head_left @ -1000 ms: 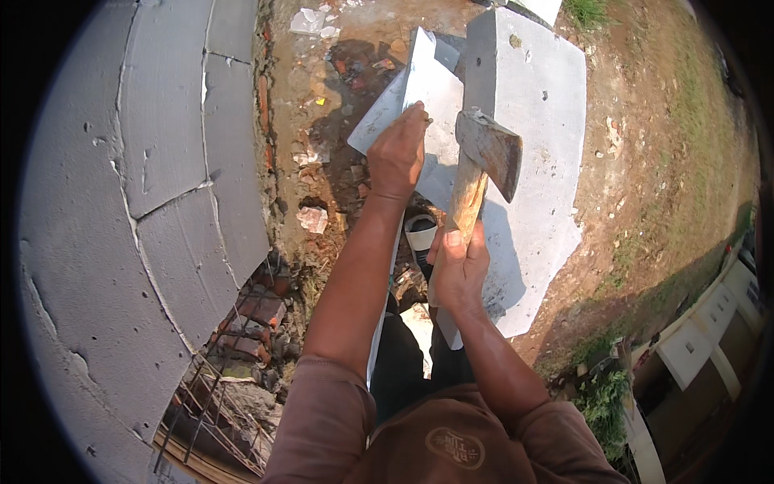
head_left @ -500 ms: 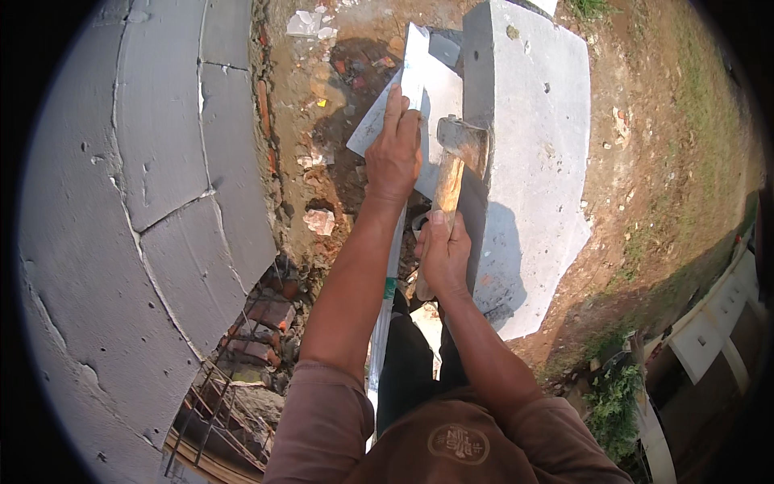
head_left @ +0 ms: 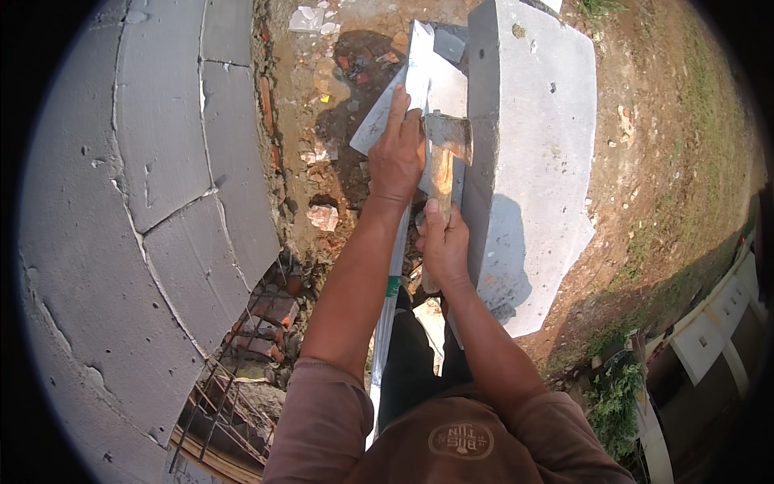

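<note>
My left hand (head_left: 396, 157) is closed around a long silvery metal bar (head_left: 418, 64), its index finger lying along it. The bar runs from the far end down past my legs, with a green band (head_left: 393, 286) partway along. In my closed right hand (head_left: 445, 246) is a hatchet by its wooden handle (head_left: 441, 176). The hatchet's worn steel head (head_left: 450, 135) is just right of my left fingers, by the bar's edge; whether it touches the bar I cannot tell. Beneath the bar lies a pale flat slab piece (head_left: 446, 83).
A large light-grey block (head_left: 548, 145) stands close on the right. On the left rises a grey block wall (head_left: 161, 121) with mortar joints. Rubble and a broken brick chunk (head_left: 323, 217) lie between them. Thin steel rods (head_left: 211, 403) stick out at lower left.
My right hand has swung the hatchet leftward, so its head has left the block's side and is now next to the bar. My left hand keeps its hold on the bar.
</note>
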A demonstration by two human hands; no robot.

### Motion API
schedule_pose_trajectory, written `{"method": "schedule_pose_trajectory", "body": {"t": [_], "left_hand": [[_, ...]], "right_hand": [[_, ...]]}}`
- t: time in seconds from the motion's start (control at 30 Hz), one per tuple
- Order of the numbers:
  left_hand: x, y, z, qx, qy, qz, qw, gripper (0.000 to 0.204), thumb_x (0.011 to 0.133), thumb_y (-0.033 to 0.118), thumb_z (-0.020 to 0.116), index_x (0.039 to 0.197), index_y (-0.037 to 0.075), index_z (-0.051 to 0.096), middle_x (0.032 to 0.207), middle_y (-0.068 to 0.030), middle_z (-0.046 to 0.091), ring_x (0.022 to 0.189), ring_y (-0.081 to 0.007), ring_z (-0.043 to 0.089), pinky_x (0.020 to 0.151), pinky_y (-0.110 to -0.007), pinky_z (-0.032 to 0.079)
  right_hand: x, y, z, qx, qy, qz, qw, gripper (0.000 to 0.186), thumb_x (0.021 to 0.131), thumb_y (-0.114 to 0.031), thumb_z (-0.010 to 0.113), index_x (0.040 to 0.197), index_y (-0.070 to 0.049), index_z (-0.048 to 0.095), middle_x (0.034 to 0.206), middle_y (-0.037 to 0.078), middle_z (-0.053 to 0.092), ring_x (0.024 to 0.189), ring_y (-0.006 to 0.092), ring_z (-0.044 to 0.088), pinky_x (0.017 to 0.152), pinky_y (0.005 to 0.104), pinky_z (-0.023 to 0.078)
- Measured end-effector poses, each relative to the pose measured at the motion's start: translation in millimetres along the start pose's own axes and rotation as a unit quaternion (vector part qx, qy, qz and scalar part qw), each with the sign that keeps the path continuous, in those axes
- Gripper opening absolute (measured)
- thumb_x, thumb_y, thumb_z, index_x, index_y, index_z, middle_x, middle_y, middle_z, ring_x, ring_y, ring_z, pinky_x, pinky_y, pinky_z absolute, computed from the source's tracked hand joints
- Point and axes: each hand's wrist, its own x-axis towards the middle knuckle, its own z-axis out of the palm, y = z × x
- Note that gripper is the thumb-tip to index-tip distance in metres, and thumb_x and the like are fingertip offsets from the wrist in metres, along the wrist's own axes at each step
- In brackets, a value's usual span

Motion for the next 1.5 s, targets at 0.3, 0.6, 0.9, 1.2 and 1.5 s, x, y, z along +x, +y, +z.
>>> {"method": "schedule_pose_trajectory", "body": {"t": [0.3, 0.6, 0.9, 1.2, 1.5], "left_hand": [[-2.7, -4.2, 2.7, -0.010, -0.004, -0.025, 1.000, 0.020, 0.085, 0.006, 0.057, 0.104, 0.003, 0.056, 0.138, -0.0144, 0.042, 0.113, -0.0264, 0.056, 0.081, -0.037, 0.053], [-1.8, -0.1, -0.7, -0.025, -0.002, -0.051, 0.998, 0.018, 0.085, 0.010, 0.058, 0.102, 0.004, 0.052, 0.138, -0.0116, 0.042, 0.101, -0.0301, 0.061, 0.077, -0.041, 0.053], [-24.6, 61.7, -115.6, -0.159, 0.071, -0.267, 0.948, 0.047, 0.088, 0.017, 0.057, 0.130, 0.000, 0.043, 0.140, -0.0249, 0.035, 0.131, -0.0393, 0.033, 0.107, -0.042, 0.029], [-286.9, 241.6, -263.5, -0.334, -0.121, -0.528, 0.772, 0.036, 0.091, 0.025, 0.059, 0.118, 0.001, 0.055, 0.110, -0.0116, 0.059, 0.097, -0.0171, 0.057, 0.084, -0.028, 0.044], [-313.6, 180.8, -240.2, -0.531, 0.284, -0.521, 0.605, 0.065, 0.093, 0.042, 0.047, 0.145, 0.018, 0.014, 0.147, -0.0093, 0.028, 0.122, -0.0322, 0.047, 0.089, -0.042, 0.046]], "right_hand": [[-53.7, 36.4, 15.0, -0.023, 0.035, 0.044, 0.998, 0.040, 0.083, -0.021, 0.070, 0.108, 0.003, 0.050, 0.093, 0.010, 0.064, 0.083, 0.0117, 0.060, 0.072, 0.0275, 0.049], [-47.7, 67.4, 21.8, 0.022, 0.009, 0.059, 0.998, 0.045, 0.085, -0.034, 0.068, 0.103, 0.004, 0.051, 0.087, 0.008, 0.060, 0.077, 0.0132, 0.054, 0.071, 0.0293, 0.046], [-61.8, -1.6, 35.9, 0.087, -0.058, -0.038, 0.994, 0.045, 0.086, -0.032, 0.066, 0.106, 0.006, 0.052, 0.093, 0.010, 0.061, 0.082, 0.0146, 0.056, 0.074, 0.0289, 0.045], [-64.4, -134.7, 106.3, -0.004, -0.116, -0.078, 0.990, 0.045, 0.083, -0.032, 0.067, 0.103, 0.007, 0.056, 0.095, 0.017, 0.063, 0.087, 0.0222, 0.059, 0.081, 0.0338, 0.044], [-56.1, -212.3, 138.7, 0.054, -0.195, -0.078, 0.976, 0.048, 0.086, -0.023, 0.064, 0.115, 0.013, 0.053, 0.110, 0.018, 0.060, 0.096, 0.0227, 0.058, 0.084, 0.0346, 0.044]]}}
